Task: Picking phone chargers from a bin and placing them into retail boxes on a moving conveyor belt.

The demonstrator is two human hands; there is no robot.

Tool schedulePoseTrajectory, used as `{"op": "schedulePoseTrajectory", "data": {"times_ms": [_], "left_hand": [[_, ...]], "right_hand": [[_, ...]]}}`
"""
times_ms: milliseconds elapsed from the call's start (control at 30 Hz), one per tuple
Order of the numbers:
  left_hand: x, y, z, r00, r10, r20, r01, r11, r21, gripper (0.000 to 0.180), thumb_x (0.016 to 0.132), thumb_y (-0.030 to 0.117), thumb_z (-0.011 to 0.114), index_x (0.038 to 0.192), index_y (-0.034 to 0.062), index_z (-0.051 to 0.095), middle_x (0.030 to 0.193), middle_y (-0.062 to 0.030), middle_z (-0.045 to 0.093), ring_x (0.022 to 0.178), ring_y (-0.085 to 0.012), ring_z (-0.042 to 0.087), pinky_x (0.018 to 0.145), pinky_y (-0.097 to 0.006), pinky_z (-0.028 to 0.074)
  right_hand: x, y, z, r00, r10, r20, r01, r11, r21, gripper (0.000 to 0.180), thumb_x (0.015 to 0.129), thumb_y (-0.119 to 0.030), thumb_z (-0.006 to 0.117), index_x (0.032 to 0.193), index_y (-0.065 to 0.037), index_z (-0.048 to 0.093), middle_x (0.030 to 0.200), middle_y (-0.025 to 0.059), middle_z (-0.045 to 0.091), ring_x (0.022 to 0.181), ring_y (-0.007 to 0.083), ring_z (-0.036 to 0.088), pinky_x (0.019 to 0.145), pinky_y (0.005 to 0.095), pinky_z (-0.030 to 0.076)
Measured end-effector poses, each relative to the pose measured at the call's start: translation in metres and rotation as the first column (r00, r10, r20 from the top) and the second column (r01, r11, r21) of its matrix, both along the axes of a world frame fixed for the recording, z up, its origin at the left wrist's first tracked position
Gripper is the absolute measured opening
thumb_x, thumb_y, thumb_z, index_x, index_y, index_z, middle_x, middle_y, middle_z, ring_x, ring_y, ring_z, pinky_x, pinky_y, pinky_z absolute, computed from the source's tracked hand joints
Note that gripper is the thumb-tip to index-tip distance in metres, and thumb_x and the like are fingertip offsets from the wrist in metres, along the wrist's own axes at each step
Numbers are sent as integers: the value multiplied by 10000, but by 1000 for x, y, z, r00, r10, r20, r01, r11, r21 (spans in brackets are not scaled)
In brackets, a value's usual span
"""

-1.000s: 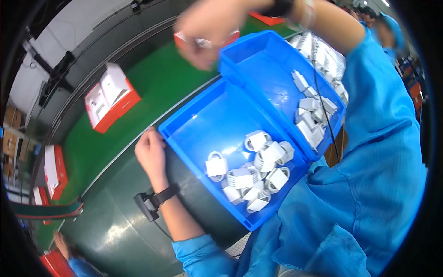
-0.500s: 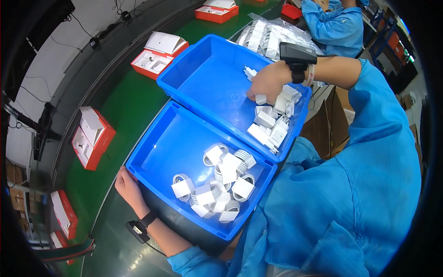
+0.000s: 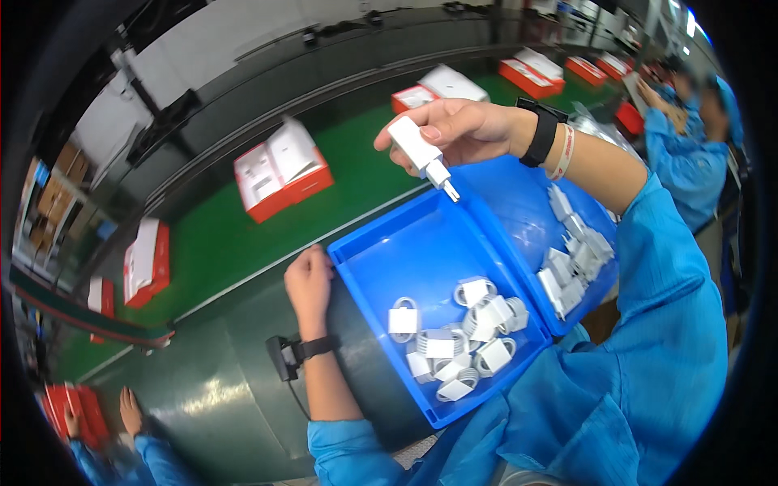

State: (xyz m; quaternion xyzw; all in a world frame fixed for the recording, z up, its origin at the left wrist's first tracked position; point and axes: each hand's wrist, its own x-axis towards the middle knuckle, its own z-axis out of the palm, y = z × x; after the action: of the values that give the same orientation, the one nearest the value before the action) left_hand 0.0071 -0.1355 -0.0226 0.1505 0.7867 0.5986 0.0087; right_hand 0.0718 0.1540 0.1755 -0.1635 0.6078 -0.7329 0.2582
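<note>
Now my right hand pinches a small white plastic charger plug in its fingers, lifted above the far blue plastic bin. My left hand rests closed beside the near blue bin. Next, I think, it wants careful placing into an open red-and-white carton beyond my fingers.
</note>
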Motion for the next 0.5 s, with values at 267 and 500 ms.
{"op": "schedulePoseTrajectory", "data": {"times_ms": [267, 500], "left_hand": [[-2, -3, 3, 998, 48, 31, -45, 994, -104, 432, 948, 344, 488, 686, 41, 651, 535, -55, 582, 529, -173, 575, 574, -329, 447], [-4, 3, -2, 998, 62, -20, -64, 991, -119, 440, 952, 349, 485, 693, 38, 656, 568, -83, 599, 580, -225, 590, 588, -347, 448]], "right_hand": [[-103, -108, 25, 976, -210, -59, 210, 978, -9, 161, 908, -237, 619, 849, -110, 540, 886, 97, 711, 559, 30, 522, 363, 174, 277], [-147, -84, -24, 947, -303, 102, 304, 953, 12, 246, 941, -248, 574, 1073, -45, 618, 904, 93, 654, 607, 46, 519, 378, 180, 290]]}}
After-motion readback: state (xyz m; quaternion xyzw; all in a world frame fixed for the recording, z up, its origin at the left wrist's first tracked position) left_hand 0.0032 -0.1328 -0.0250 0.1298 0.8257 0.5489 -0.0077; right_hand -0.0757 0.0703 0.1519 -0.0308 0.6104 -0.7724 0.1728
